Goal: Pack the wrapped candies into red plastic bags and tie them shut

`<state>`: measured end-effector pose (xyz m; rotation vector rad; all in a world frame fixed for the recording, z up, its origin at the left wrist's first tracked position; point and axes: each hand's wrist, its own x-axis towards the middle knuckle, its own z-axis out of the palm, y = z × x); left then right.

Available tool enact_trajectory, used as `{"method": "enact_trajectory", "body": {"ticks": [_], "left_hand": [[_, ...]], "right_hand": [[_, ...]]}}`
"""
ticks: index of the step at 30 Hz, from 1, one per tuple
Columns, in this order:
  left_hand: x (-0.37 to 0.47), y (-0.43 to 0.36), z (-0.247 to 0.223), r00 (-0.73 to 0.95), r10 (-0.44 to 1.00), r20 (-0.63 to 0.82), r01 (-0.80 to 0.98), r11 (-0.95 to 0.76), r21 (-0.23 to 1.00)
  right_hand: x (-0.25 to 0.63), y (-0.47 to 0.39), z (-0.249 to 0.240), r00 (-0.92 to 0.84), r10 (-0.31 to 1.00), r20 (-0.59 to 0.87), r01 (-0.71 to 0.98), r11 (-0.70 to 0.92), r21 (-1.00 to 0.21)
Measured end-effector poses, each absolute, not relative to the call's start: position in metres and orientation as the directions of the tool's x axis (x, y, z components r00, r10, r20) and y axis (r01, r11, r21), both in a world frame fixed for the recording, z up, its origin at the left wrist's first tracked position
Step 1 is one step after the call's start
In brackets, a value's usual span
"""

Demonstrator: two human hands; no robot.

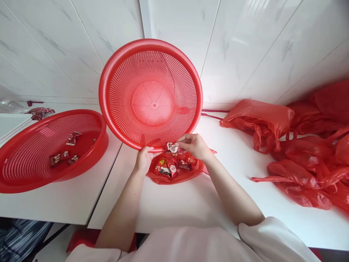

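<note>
My right hand (pixel 193 146) pinches a small dark red wrapped packet (pixel 171 148) with white lettering. At the lower rim of a round red plastic basket (pixel 154 102), my left hand (pixel 143 160) grips the edge, thumb on top. That basket is tilted with its mouth toward me, and its inside shows bare mesh. Just under the rim lies an opened red plastic bag (pixel 160 180). Several wrapped packets (pixel 172 169) in red, gold and white sit in the bag, between my two hands.
To the left, a second red basket (pixel 105 136) leans with several wrapped packets (pixel 56 159) inside. Knotted red plastic bags (pixel 259 116) are heaped on the right of the white table (pixel 169 207). A marbled wall (pixel 245 47) rises behind.
</note>
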<state>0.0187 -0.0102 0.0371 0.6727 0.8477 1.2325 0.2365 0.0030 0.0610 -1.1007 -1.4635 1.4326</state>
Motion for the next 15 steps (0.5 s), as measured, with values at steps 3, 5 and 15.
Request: {"method": "enact_trajectory", "body": {"ticks": [3, 5, 15], "left_hand": [[0.014, -0.006, 0.038, 0.039, 0.993, -0.112, -0.549, 0.115, 0.828], [0.012, -0.004, 0.037, -0.011, 0.994, -0.105, -0.555, 0.081, 0.828], [0.01, -0.007, 0.04, 0.046, 0.983, -0.179, -0.578, 0.172, 0.798]], "right_hand": [[0.245, 0.002, 0.065, -0.396, 0.918, -0.033, 0.122, 0.017, -0.992], [0.248, 0.001, 0.066, -0.439, 0.897, -0.052, 0.229, 0.056, -0.972], [0.256, 0.0, 0.071, -0.172, 0.926, 0.335, 0.57, 0.371, -0.733]]}}
